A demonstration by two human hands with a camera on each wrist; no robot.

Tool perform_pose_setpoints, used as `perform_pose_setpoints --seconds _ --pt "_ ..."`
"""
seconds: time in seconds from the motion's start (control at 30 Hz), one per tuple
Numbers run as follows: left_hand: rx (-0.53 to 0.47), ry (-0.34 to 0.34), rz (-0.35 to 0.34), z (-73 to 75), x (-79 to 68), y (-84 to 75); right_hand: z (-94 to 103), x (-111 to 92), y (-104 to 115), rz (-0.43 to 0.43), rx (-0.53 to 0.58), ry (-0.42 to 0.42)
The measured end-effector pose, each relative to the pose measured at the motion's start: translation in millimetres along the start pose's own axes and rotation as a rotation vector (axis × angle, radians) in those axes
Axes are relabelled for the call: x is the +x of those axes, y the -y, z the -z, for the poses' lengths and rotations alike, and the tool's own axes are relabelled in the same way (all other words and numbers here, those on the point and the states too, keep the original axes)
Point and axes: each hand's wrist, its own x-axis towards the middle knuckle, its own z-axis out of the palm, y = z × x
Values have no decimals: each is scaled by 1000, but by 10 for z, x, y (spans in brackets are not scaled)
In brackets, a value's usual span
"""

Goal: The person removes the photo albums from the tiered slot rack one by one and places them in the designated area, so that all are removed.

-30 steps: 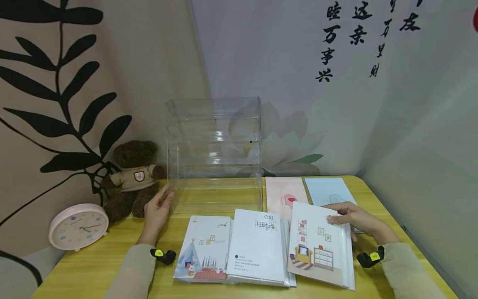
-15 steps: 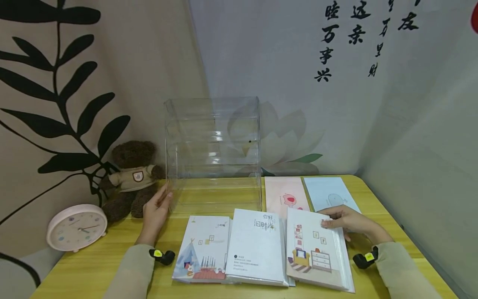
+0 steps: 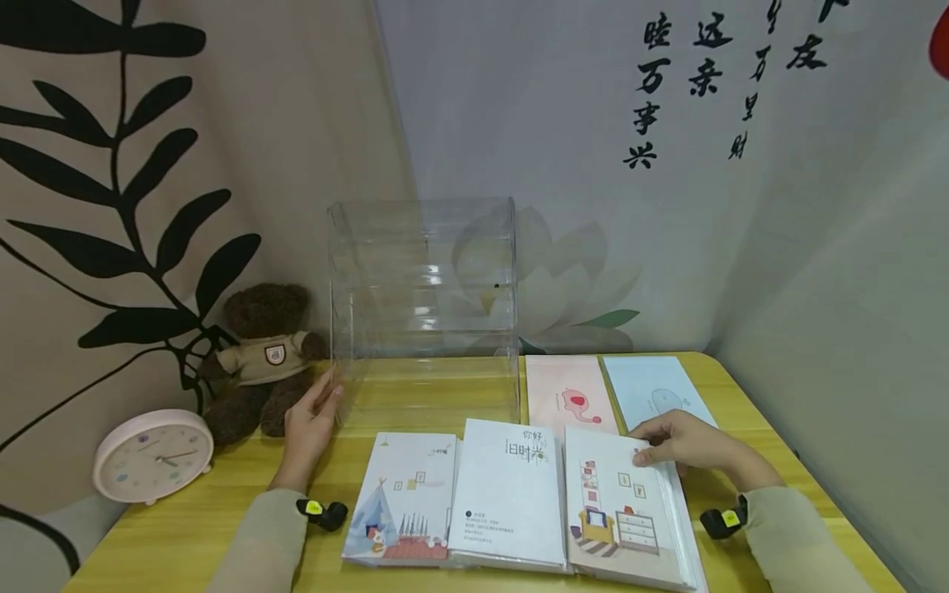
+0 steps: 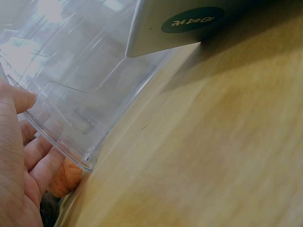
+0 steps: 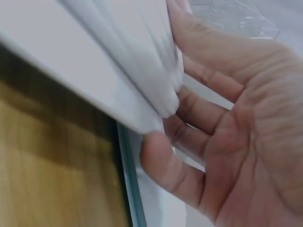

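Note:
My right hand (image 3: 685, 449) grips the upper right edge of a white book (image 3: 611, 502) whose cover shows a room with a drawer chest. In the right wrist view, its bulging white pages (image 5: 137, 52) lie between thumb and fingers. That book leans close against a white book with Chinese lettering (image 3: 507, 494). Left of these sits another white book (image 3: 400, 494), with a tent drawing. My left hand (image 3: 311, 420) holds the lower left side edge of a clear plastic tiered rack (image 3: 426, 329), its thumb (image 4: 23, 100) on one face and fingers behind the edge.
A pink booklet (image 3: 567, 387) and a blue booklet (image 3: 656, 387) lie at the back right. Left of the rack sits a teddy bear (image 3: 267, 362), with a pink-rimmed clock (image 3: 154, 457) nearer the front. Orange yarn (image 4: 66, 177) shows behind the rack.
My right hand has brought the right-hand book left and toward me, lining it up beside the middle book. The left hand stays on the rack.

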Motion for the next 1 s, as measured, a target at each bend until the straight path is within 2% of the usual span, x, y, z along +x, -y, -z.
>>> perform_pose_setpoints --seconds 0.17,0.3,0.47,1.0 --pt "-5 8 -3 -3 13 -2 -23 19 50 54 -39 -27" --pt "-14 4 -7 -19 21 7 -25 37 62 114 -159 -79" --pt "-10 5 -15 -20 17 25 -34 53 23 120 -253 -129" --pt "17 -6 -31 -13 14 37 -35 80 0 132 -244 -109"
